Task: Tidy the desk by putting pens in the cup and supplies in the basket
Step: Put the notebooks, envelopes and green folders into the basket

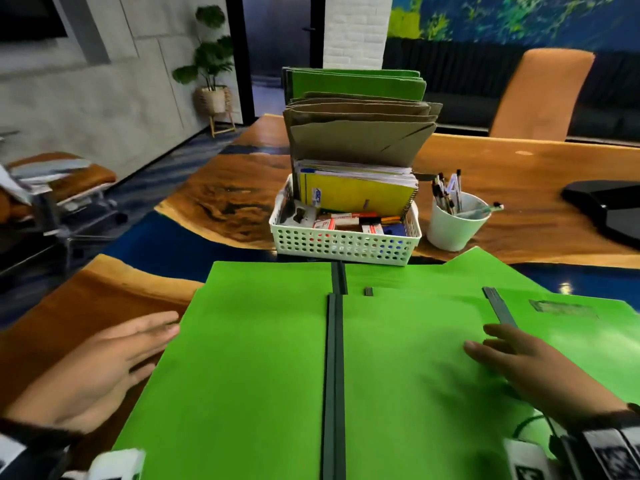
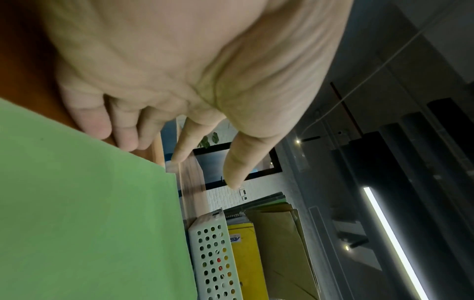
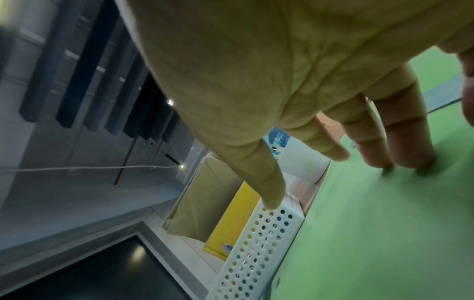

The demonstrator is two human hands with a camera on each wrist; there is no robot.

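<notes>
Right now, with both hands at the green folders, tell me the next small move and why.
Probably slide the left hand under the edge of the green folders to lift them: the right hand lies flat on top, gripping nothing, and the basket stands just behind.

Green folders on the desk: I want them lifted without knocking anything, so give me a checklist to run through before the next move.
1. Left hand free to take hold: ok, fingers straight, holding nothing, beside the left edge of the green folders.
2. Right hand free: ok, fingertips rest flat on the folders, no grip yet.
3. Folders squared into one pile: not ok, they lie fanned and overlapping.
4. Room in the basket: cannot tell; it already holds a yellow notebook, brown folders and small supplies.
5. Cup upright, clear of the folders: ok, pens stand inside.
</notes>
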